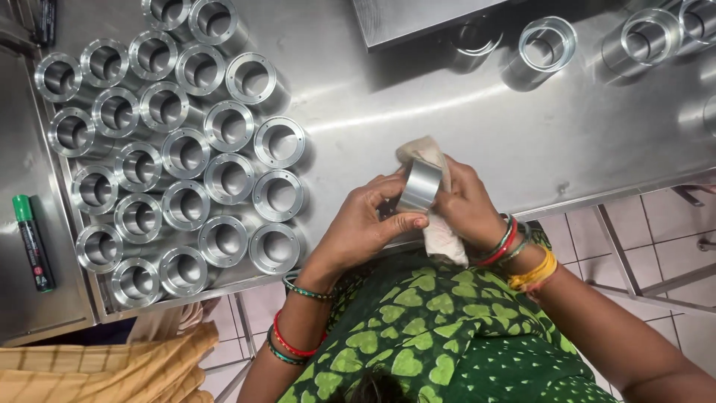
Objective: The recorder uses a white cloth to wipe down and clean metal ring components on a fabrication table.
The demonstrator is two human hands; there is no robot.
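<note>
Past the green marker (32, 242) and the crowd of shiny metal rings (175, 157) on the steel table (418, 127), the left hand (365, 224) grips a metal ring (419, 185) (held between both hands), while the right hand (466, 205) seems to press a white cloth (440, 235) on it.

bare steel table (418, 112) lies open ahead; packed metal rings (179, 157) block the left.

occluded: lower end of metal sleeve (419, 185) behind left hand (363, 224) fingers; much of white cloth (440, 237) under right hand (466, 205) | cropped: sleeves (697, 19) at steel table (418, 112) top-right corner, yellow fabric (97, 369) at bottom edge | illegible: green-capped marker (31, 242) print too small
</note>
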